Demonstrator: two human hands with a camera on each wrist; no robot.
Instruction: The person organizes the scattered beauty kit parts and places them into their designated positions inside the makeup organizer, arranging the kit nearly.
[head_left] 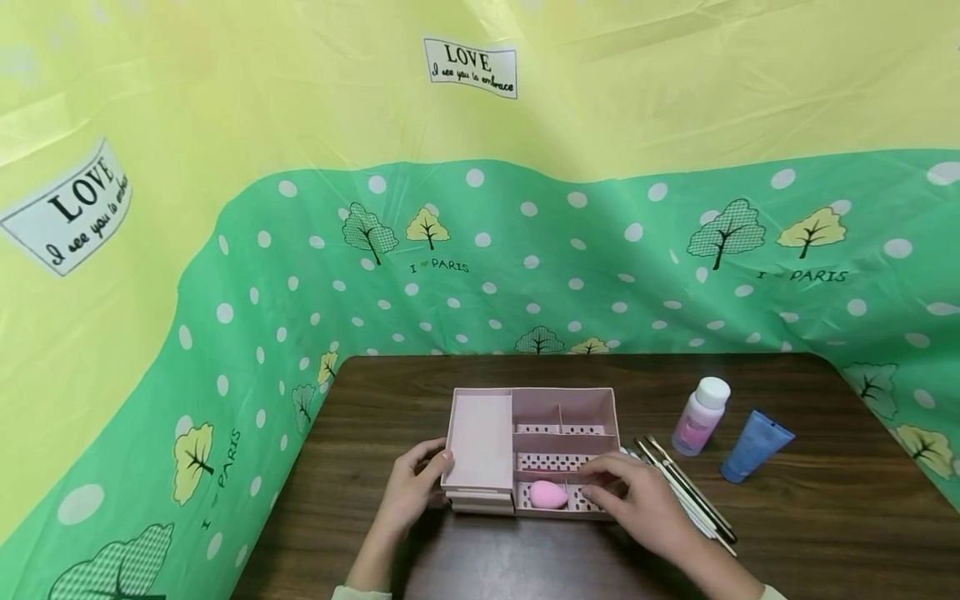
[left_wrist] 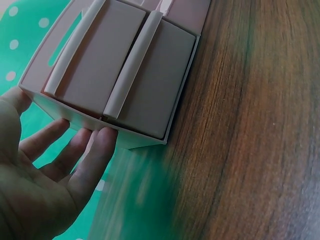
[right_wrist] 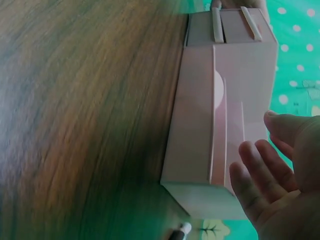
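A pink desk organizer [head_left: 482, 437] stands on the table, with two small drawers [left_wrist: 150, 75] at its left front and open compartments on the right. My left hand [head_left: 411, 483] is at its left end, thumb at the top edge and fingertips against the side wall. A pink teardrop makeup sponge [head_left: 548, 495] lies in the front row of compartments, left of a low divider. Over the right part of that row is my right hand [head_left: 637, 500], its fingers loosely bent. Nothing shows between those fingers in the right wrist view.
Several makeup brushes [head_left: 686, 487] lie right of the organizer, partly behind my right hand. Farther right stand a pink bottle with a white cap [head_left: 701, 417] and a blue tube [head_left: 756, 447]. A patterned green and yellow cloth [head_left: 480, 250] surrounds the table's far and side edges.
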